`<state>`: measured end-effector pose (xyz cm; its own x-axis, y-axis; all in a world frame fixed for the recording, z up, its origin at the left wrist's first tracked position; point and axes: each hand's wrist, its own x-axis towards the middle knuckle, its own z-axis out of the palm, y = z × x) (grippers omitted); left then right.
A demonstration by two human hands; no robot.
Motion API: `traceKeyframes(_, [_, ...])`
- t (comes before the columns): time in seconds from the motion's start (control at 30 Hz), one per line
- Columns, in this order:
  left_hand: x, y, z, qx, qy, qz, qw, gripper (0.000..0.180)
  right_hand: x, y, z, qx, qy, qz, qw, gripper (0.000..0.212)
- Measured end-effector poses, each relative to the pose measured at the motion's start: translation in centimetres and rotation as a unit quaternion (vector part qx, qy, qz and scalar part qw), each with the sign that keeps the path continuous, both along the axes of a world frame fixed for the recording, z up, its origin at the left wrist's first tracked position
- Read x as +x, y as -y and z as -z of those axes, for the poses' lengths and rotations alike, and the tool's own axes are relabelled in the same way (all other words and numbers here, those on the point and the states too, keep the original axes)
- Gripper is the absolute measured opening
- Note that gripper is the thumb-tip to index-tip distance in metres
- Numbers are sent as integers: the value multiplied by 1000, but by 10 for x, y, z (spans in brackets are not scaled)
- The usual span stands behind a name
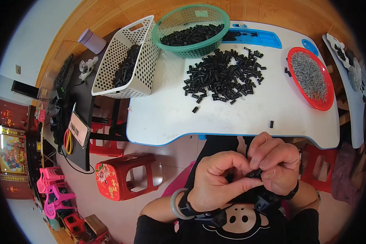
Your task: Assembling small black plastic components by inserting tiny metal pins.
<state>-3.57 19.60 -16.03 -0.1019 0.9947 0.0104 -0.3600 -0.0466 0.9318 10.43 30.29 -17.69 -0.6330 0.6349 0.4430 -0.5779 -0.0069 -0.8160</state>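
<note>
My left hand [221, 175] and my right hand [277, 162] meet in front of my body, just off the table's near edge. Between their fingertips is a small black plastic piece [254, 174]; the left thumb and fingers pinch it from one side, the right from the other. Fingers cover most of it. On the white table [171, 110] lies a loose heap of small black cylindrical parts [223, 75]. One single black part [271, 124] rests near the front edge, close to my right hand. A red plate [332, 97] at the right holds many small grey metal screws [309, 75].
A green basket [191, 51] and a white perforated basket [144, 75], both with black parts, stand at the back left. Behind the heap is a blue tray [264, 38]. A phone [79, 129] is propped on the dark side table. Below it stands a red stool [112, 179].
</note>
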Motion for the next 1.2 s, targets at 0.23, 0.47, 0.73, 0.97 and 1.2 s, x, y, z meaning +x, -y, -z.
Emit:
traceKeyframes(0.23, [-2,0,1,-18,-34,15,999,23,-1,5,-3,-22,19,9,1000,15])
traceKeyframes(0.47, [-2,-1,2,-34,-19,7,999,20,-1,6,-1,-39,27,20,999,17])
traceKeyframes(0.73, [3,-5,-2,-37,-37,-49,997,19,0,3,1,73,61,65,993,17])
traceKeyframes(0.97, [0,-5,1,-25,-45,-59,997,17,2,-8,-6,109,67,17,992,13])
traceKeyframes(1.2, [-8,-1,1,-40,-66,10,997,18,4,-15,-19,239,142,41,960,17])
